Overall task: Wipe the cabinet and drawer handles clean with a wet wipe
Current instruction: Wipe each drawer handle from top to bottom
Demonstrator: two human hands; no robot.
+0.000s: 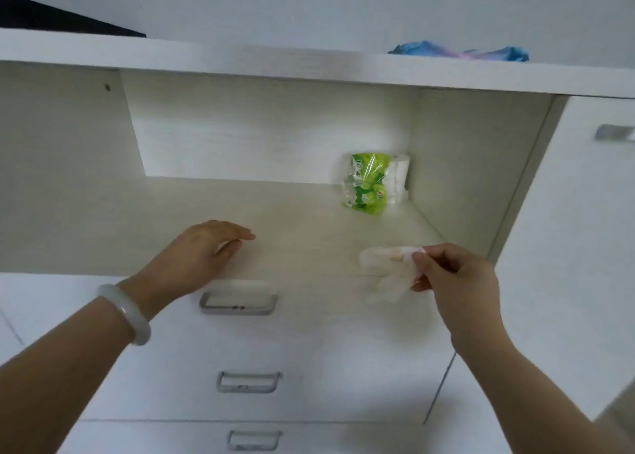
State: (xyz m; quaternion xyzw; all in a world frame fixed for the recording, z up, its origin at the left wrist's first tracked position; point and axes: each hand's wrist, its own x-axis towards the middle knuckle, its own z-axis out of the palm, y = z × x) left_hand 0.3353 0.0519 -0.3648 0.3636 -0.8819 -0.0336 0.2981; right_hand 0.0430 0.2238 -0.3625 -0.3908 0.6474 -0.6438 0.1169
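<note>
While your right hand (457,275) pinches the crumpled wet wipe (388,271) above the open shelf (292,233), your left hand (196,257) hovers, fingers loosely extended. You'll find the cabinet door handle (613,133) cut off at the frame's right edge. Three drawer handles (238,302) sit below; the green wipe packet (369,183) leans in the white shelf's back corner.

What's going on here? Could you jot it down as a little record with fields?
setting: white cabinet with an open shelf above three drawers
right hand: pinches a wet wipe
left hand: open, over the shelf's front edge, holds nothing
wipe pack: green, at the shelf's back right corner
drawer handles: top, middle, bottom, none touched
cabinet door handle: at far right, untouched
</note>
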